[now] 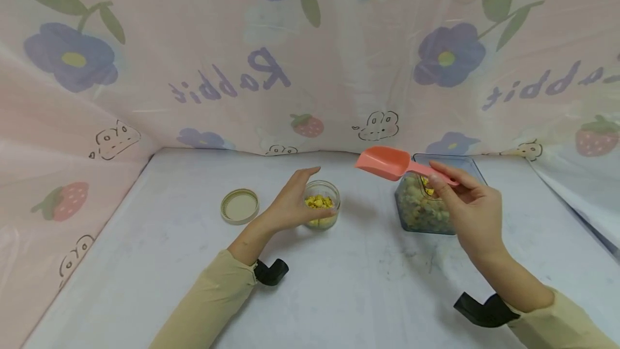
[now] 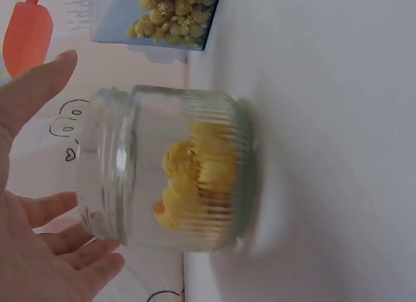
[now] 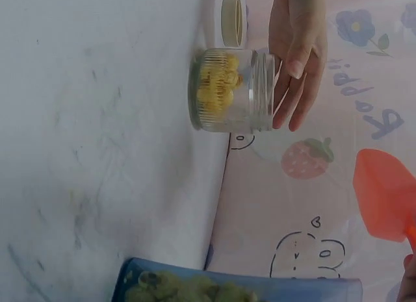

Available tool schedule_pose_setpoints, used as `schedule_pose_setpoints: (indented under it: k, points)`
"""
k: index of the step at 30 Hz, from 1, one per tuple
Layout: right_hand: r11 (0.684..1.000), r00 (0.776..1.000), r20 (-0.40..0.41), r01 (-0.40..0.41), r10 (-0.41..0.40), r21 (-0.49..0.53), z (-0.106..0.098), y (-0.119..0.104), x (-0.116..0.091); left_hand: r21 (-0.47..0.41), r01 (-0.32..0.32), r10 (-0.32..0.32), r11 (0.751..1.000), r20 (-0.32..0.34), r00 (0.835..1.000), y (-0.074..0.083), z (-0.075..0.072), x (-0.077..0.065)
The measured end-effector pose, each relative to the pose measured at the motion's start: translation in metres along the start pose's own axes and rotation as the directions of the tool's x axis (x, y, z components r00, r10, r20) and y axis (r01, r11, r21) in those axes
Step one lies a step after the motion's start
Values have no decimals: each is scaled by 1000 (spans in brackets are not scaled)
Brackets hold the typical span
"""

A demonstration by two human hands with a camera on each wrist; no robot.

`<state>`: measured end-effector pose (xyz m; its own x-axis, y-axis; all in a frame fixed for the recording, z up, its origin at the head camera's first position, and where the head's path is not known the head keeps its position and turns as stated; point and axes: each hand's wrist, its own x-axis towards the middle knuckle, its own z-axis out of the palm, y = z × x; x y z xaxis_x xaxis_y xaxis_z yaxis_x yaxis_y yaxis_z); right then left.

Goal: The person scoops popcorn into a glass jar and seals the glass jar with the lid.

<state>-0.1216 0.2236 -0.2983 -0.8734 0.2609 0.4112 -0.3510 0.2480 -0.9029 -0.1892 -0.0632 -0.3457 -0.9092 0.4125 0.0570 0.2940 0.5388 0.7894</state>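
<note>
A clear glass jar (image 1: 323, 223) with yellow popcorn (image 2: 198, 178) in its lower part stands upright on the table. My left hand (image 1: 292, 204) is at the jar's left side near the rim, thumb and fingers spread apart; the left wrist view shows no grip on the glass. To the right, my right hand (image 1: 477, 211) pinches the handle of an orange-pink scoop (image 1: 385, 162) between thumb and fingers. The scoop is held in the air, its bowl toward the jar, and no popcorn shows in it. Below the right hand is a bluish clear container (image 1: 404, 218) of popcorn, partly hidden by that hand.
A round, pale lid (image 1: 239, 207) lies on the white table (image 1: 329, 295) left of the jar. A printed curtain (image 1: 339, 69) hangs behind the table and along its sides. Each wrist carries a black camera mount (image 1: 272, 272).
</note>
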Motion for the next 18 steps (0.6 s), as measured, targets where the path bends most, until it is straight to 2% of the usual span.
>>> schedule_pose_setpoints:
  k: [8,12,18]
  points:
    - [999,999,-35,1,0,38,-9,-1,3,-21,-29,28,999,-33,999,11,4,6]
    - [1000,998,-64,8,-7,8,-15,-1,4,-27,-43,41,999,-47,998,17,8,10]
    - [999,994,-110,0,5,40,-23,-1,6,-29,-75,73,997,-60,996,28,16,17]
